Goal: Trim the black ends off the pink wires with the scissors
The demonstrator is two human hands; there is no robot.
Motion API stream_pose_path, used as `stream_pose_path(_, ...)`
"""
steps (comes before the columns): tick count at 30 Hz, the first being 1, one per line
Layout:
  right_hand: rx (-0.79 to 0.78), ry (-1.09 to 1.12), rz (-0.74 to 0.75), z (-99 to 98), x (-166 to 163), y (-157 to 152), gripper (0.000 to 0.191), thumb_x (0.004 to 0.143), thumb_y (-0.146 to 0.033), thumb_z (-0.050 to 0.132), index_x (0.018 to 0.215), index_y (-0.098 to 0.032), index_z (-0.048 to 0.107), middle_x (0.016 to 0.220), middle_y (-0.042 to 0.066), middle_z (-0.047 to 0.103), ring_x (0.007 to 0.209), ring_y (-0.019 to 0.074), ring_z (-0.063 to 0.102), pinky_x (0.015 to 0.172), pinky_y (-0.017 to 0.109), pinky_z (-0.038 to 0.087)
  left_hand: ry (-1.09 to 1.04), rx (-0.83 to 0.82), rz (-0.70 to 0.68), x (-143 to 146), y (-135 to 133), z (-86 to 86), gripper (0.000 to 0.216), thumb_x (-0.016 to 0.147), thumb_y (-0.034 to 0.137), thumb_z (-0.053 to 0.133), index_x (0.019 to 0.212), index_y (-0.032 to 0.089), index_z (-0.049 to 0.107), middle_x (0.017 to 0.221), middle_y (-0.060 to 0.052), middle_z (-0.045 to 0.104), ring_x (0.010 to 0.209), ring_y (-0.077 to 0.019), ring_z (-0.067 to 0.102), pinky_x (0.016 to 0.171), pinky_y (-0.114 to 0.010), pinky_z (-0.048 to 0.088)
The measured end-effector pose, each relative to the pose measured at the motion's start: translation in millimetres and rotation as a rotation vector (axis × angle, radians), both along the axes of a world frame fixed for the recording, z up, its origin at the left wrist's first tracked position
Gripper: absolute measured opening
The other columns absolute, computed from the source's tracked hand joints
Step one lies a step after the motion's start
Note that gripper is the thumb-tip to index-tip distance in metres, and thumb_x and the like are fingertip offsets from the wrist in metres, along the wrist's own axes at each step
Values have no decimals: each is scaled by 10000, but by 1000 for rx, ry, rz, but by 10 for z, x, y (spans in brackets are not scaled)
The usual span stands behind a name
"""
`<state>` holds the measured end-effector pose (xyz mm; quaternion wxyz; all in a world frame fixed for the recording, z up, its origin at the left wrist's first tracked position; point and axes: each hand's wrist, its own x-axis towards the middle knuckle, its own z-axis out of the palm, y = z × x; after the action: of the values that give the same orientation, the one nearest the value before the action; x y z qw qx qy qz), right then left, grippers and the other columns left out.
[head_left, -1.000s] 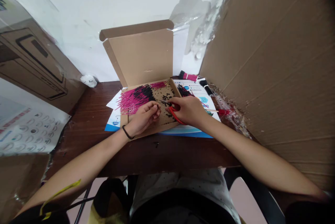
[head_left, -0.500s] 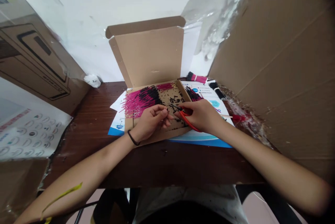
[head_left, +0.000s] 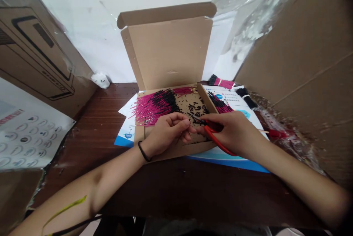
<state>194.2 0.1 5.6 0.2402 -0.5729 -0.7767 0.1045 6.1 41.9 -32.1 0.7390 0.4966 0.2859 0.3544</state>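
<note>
My right hand [head_left: 234,131] grips a pair of scissors with orange handles [head_left: 220,143]. Their dark blades point left, toward my left hand [head_left: 171,130]. The fingers of that hand are closed in a pinch just left of the blade tips; whatever is between them is too small to make out. Both hands are over the front of an open cardboard box [head_left: 171,151]. Inside it, on the left, lies a heap of magenta and black thin wire-like pieces [head_left: 154,105]. Short black offcuts [head_left: 197,109] are scattered on the box floor.
Right of the box, more magenta-black pieces [head_left: 219,102] lie on a printed sheet [head_left: 234,98]. Behind are a banded magenta bundle [head_left: 223,82] and a black bundle [head_left: 246,98]. Large cartons stand left [head_left: 41,55] and right [head_left: 309,63]. A white crumpled lump [head_left: 100,80] sits back left.
The camera view has shifted, so the box and hands appear larger and farther right. The scissors stay in my right hand, and my left fingers remain pinched near the blades.
</note>
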Motion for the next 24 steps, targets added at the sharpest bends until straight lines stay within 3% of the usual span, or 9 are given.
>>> stream_pose_path(13,36,-91,27,-5,-20,2,381,833,-520,518,722,-209,708,485,-8,532,451,91,380,468,249,249,7,53,-9,-4,10,-10,288,737,395,716,820,150,590,673,-4,664,483,-54,540,485,-182,450)
stream_pose_path(20,75,-87,40,-60,6,27,431,838,-559,467,742,-229,727,507,7,590,435,96,404,465,253,254,55,132,-10,-18,13,-39,249,771,387,688,847,162,616,727,-24,693,504,-61,549,495,-191,452)
stream_pose_path(24,100,-197,-21,-83,18,32,465,830,-591,450,626,-237,673,464,4,537,416,101,349,464,279,203,92,168,-17,-25,13,-44,224,793,372,670,839,159,619,741,-26,698,501,-54,541,496,-185,444)
